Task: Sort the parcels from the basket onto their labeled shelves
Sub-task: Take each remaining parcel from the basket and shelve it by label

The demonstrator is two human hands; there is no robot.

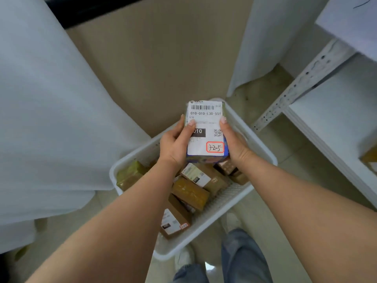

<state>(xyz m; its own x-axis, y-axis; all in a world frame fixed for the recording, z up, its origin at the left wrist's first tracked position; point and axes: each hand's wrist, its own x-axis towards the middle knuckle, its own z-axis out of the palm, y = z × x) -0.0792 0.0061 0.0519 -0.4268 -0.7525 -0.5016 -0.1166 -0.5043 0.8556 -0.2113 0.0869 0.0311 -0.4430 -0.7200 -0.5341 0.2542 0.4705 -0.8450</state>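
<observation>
Tiled floor under white basket [240, 198] of brown boxes; labelled parcel [206, 131] marked 3-2-5 being held above it, pinched between left hand [176, 145] and right hand [234, 142] grips.

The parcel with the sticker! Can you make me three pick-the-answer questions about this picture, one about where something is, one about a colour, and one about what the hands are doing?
1. Where is the held parcel?
A. Above the white basket
B. On the shelf
C. On the floor

2. What colour is the frame around the handwritten 3-2-5?
A. Green
B. Red
C. Black

3. What are the hands doing?
A. Both hang with nothing in them
B. Only one touches the parcel
C. Both hold the parcel

Answers:
1. A, the basket of brown parcels lies right below it.
2. B, a red box rings the number on the white label.
3. C, the left hand and right hand grip its two sides, thumbs on the label.
</observation>
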